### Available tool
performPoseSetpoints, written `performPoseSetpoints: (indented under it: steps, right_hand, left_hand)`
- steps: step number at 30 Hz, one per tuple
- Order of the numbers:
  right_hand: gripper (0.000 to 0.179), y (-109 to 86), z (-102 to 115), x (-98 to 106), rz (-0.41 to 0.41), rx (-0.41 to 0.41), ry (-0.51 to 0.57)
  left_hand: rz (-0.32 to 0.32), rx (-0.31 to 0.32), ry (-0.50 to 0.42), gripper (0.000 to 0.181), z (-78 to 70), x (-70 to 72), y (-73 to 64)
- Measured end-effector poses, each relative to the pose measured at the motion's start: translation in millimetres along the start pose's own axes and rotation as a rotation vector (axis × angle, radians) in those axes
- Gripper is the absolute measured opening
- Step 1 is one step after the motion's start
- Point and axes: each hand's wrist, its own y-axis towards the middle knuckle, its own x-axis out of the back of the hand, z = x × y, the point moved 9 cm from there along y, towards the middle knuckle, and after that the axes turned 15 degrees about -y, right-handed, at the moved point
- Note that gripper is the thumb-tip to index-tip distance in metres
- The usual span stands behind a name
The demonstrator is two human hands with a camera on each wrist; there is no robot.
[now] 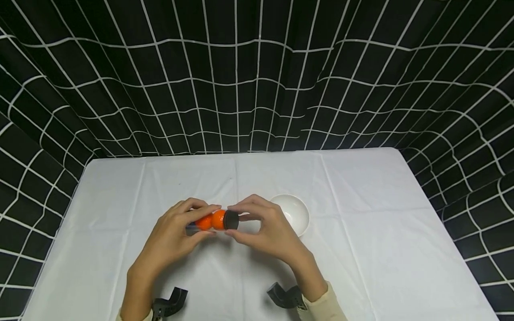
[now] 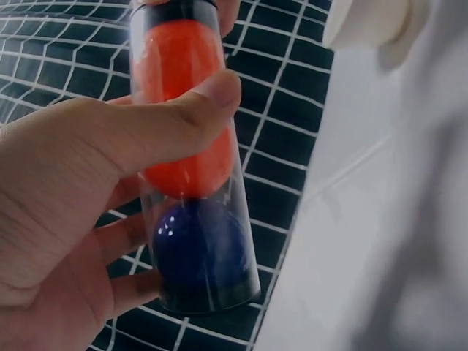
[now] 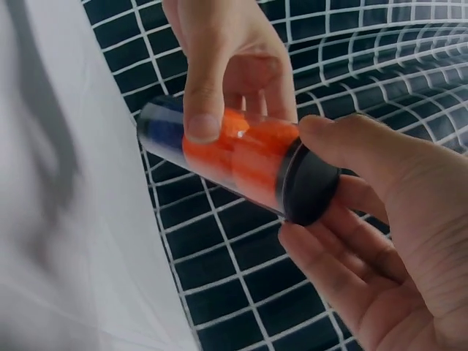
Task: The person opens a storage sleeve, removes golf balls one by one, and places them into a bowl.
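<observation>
clear ball tube (image 2: 232, 197) looks light, stiff, slippery; best held mid-body, where the left hand (image 1: 176, 228) grips; the right hand (image 1: 272, 227) pinches its right-end black cap (image 1: 231, 220).

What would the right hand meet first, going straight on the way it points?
Probably the left hand, holding the clear tube, beyond the black cap that the right hand pinches; depth is hard to judge.

Clear tube (image 3: 235, 162) sideways; black cap (image 3: 314, 187) on; orange balls (image 1: 218, 220), blue ball (image 2: 199, 245) inside
</observation>
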Motion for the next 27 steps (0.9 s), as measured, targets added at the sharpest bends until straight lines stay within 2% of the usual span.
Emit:
performPoseSetpoints:
  steps: [7, 19, 27]
  right_hand:
    - [0.037, 1.3, -2.9, -4.3, 0.017, -0.025, 0.031]
    - [0.039, 0.1, -3.5, -6.3, 0.016, -0.051, 0.018]
    - [0.038, 1.1, -7.2, -4.8, 0.008, -0.106, 0.051]
  left_hand:
    - [0.010, 0.031, 0.005, 0.053, 4.7, -1.1, -0.5]
    - [0.036, 0.014, 0.019, 0.054, 4.9, -3.2, -1.1]
    - [0.014, 0.006, 0.036, 0.051, 4.1, -2.6, 0.2]
